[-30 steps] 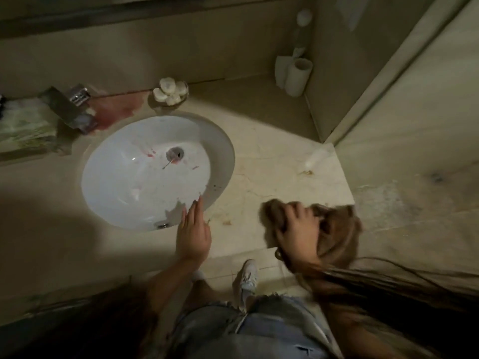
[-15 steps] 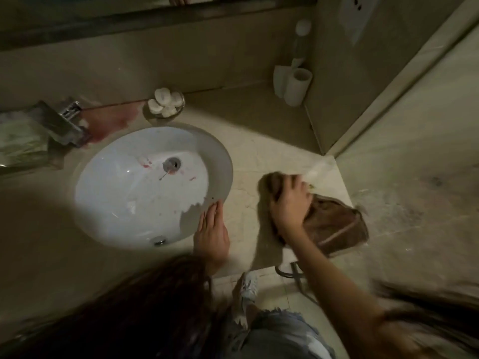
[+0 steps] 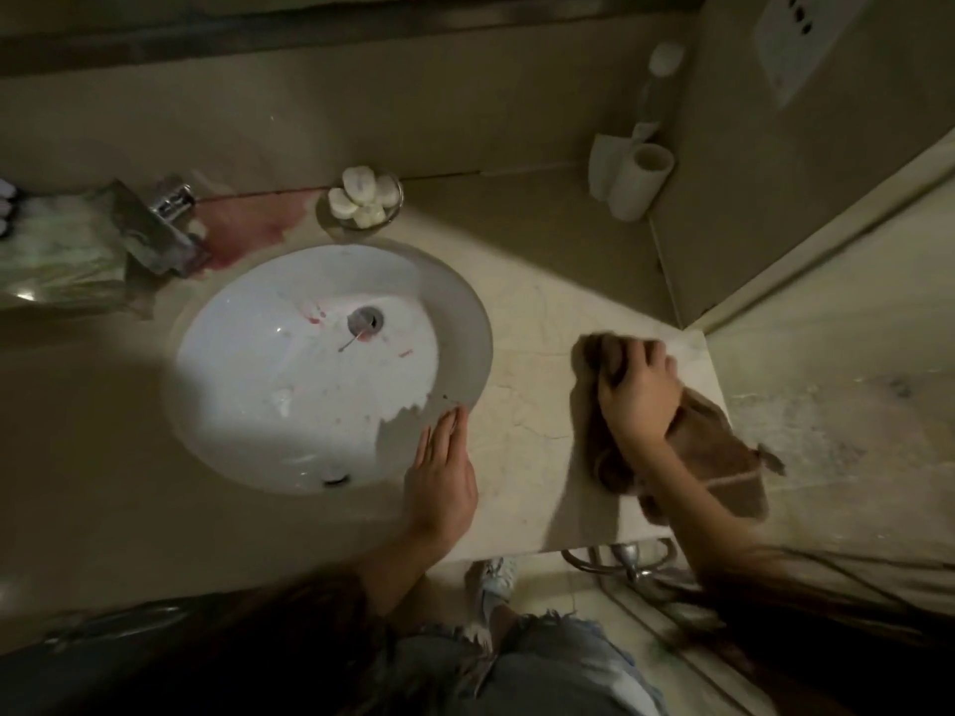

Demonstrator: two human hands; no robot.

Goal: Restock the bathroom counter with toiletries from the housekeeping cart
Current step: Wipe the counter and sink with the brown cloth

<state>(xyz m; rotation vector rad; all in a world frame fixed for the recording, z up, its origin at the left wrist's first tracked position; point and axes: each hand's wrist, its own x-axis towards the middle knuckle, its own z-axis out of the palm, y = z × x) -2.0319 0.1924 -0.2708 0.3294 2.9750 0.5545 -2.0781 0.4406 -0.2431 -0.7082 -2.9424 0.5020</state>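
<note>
My right hand [image 3: 638,392] grips a brown cloth [image 3: 718,457] and presses it on the right end of the beige marble counter [image 3: 532,354]. The cloth's loose end hangs over the counter's right edge. My left hand [image 3: 442,475] lies flat with straight fingers on the counter at the front right rim of the white sink [image 3: 232,405]. A small dish of white soaps [image 3: 364,198] stands behind the sink by the wall.
A chrome tap [image 3: 168,224] sits at the back left, with a pink stain [image 3: 248,224] beside it. A crumpled plastic packet [image 3: 57,255] lies at far left. White paper rolls [image 3: 638,180] and a bottle [image 3: 659,80] stand in the back right corner. Pink specks mark the basin.
My right hand brought the brown cloth from below the counter's edge up onto the counter and slid it toward the right end. My left hand stayed flat by the sink rim.
</note>
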